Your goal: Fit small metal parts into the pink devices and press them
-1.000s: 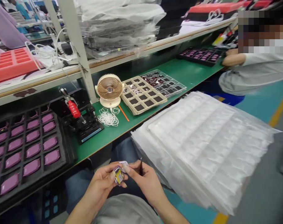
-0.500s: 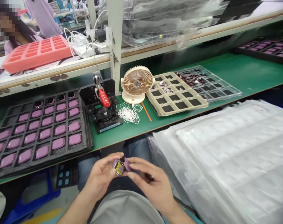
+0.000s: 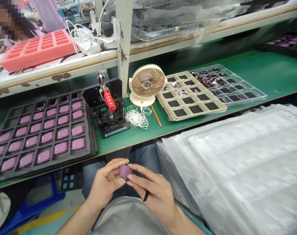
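Above my lap, a small purple smartwatch case (image 3: 123, 172) is pinched at its edges by my left hand (image 3: 106, 181), thumb below and fingers above. My right hand (image 3: 153, 186) grips a purple back cover (image 3: 127, 172) and holds it against the case; whether it is fully seated I cannot tell. The inside of the case is hidden now. A dark ring (image 3: 145, 196) is on a finger of my right hand. To the left on the bench, a black foam tray (image 3: 91, 148) holds many similar purple cases (image 3: 44, 156) in its pockets.
A black press with a red handle (image 3: 109, 100) stands beside the foam tray. Right of it are a cream fan (image 3: 147, 83), a coiled white cable (image 3: 136, 117), an orange stick (image 3: 156, 115) and a beige parts tray (image 3: 192, 101). Plastic-wrapped trays (image 3: 236, 163) lie at my right.
My right hand has brought the purple cover onto the case, hiding the yellow part inside that showed before. The view has shifted slightly.
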Demonstrator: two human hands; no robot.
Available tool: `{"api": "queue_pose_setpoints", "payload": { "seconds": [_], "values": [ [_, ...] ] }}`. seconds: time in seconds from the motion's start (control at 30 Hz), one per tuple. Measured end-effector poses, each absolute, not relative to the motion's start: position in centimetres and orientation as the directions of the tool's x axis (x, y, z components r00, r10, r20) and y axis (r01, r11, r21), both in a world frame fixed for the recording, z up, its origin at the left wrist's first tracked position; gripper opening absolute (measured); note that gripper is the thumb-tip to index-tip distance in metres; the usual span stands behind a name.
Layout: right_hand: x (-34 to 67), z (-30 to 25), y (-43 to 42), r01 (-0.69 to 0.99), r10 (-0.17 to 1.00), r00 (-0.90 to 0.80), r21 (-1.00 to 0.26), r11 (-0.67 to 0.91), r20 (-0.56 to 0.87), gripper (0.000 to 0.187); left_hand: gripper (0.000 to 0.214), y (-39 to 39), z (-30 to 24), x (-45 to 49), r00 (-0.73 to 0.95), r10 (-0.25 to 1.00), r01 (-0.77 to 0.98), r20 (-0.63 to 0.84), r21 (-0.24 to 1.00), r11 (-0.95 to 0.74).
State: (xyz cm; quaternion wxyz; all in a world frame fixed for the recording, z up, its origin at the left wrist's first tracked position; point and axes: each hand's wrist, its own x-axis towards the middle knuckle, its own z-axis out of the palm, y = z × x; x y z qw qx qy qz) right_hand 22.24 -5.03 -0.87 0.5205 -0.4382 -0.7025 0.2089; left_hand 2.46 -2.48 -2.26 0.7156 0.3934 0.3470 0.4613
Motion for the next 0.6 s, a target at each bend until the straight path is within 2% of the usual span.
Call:
{"api": "queue_pose_setpoints", "payload": {
  "seconds": [0.6],
  "values": [
    [22.01, -1.52, -5.28, 0.399, 0.82, -0.085, -0.735, 0.548, 0.566, 0.026, 0.044, -2.63, -2.0, 2.4, 0.303, 0.94, -0.382, -0.155, 0.884, 0.268]
  ]
}}
